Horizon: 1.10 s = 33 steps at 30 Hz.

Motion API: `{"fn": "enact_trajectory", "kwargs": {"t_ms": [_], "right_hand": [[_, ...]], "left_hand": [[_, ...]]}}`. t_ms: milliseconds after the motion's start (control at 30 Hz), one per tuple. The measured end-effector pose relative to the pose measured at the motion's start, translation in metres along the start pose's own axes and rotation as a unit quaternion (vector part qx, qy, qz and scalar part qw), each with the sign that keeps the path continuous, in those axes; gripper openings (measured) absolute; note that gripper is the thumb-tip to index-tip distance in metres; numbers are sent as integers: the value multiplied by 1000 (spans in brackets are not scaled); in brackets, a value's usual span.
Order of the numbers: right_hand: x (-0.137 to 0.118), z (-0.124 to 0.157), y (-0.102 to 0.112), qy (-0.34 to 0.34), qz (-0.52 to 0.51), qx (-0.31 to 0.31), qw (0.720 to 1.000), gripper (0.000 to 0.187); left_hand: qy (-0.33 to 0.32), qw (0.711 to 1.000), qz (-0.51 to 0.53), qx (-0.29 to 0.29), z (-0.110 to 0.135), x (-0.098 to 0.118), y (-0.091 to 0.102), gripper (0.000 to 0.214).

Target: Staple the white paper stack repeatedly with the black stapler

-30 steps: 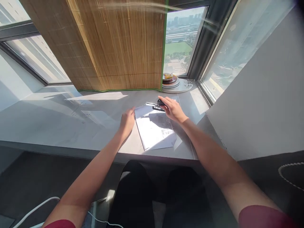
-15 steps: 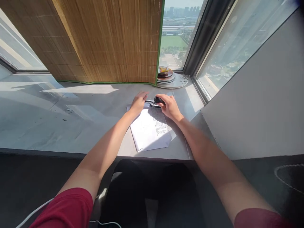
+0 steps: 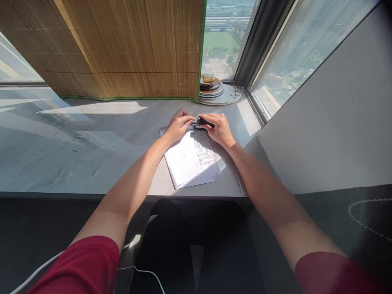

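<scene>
A black stapler (image 3: 202, 121) is held over the top edge of a stack of white printed paper (image 3: 190, 157), its upper and lower parts spread apart. My right hand (image 3: 219, 128) is closed around its right end. The fingers of my left hand (image 3: 178, 127) are pinched together at the stapler's left end, by a thin metal part. Whatever lies between those fingertips is too small to make out. Rows of dark print run down the paper's right side, and my left wrist is over its upper left corner.
Small dark bits like loose staples (image 3: 80, 139) lie on the grey stone sill (image 3: 107, 163) to the left. Stacked plates (image 3: 214, 93) with a yellow packet stand in the window corner. A bamboo blind (image 3: 128, 49) hangs behind; a grey wall (image 3: 324, 122) rises at right.
My left hand's fingertips have come down and right, closer to the stapler's left end. My right hand keeps its hold. The whole view has tilted down slightly.
</scene>
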State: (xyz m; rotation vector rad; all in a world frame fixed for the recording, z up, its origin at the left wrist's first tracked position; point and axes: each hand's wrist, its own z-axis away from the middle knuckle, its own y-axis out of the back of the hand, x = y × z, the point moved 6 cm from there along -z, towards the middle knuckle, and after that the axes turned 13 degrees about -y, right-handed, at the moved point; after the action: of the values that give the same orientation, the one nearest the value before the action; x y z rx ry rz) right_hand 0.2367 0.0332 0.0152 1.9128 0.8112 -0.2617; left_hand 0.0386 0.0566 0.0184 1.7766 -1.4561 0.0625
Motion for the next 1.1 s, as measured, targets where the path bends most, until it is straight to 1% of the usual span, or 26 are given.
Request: {"fn": "enact_trajectory", "kwargs": {"t_ms": [100,167,333,367,433,500,533,567,633,733,833,933,1000,1100], "right_hand": [[0,0,1,-9,-7,6,1000,33],[0,1,2,-13,-13,8,1000,33],[1,1,0,-9,-21,12,1000,33],[2,1,0,-8,-22,18,1000,33],[5,1,0,-11,-23,37,999,34],[8,0,2,-21,-28,63,997,35],[10,0,3,-27,-31,74,996,35],[11,-1,4,-31,-34,83,996,35],[11,-1,5,-35,-37,91,995,35],[12,-1,7,-40,-35,99,994,35],[14,0,10,-53,-33,113,992,36],[15,0,10,-59,-30,117,991,36],[14,0,10,-60,-29,112,991,35],[11,0,8,-57,-29,94,994,35]], "left_hand": [[-22,1000,16,-15,2,4,-1,19],[-13,1000,7,-12,3,3,0,18],[9,1000,-20,-1,1,-3,1,7],[16,999,-26,15,1,-6,3,8],[36,995,-48,75,1,-13,12,13],[72,987,-69,128,4,-21,20,15],[91,983,-73,140,5,-25,22,15],[107,982,-74,136,6,-27,22,15],[114,985,-81,102,5,-26,18,19],[73,989,-129,28,2,-12,12,28],[54,980,-182,-56,2,-2,6,31],[60,971,-195,-128,5,-1,-1,29],[65,969,-184,-151,6,-2,-4,24],[65,974,-162,-142,6,-3,-5,19]]}}
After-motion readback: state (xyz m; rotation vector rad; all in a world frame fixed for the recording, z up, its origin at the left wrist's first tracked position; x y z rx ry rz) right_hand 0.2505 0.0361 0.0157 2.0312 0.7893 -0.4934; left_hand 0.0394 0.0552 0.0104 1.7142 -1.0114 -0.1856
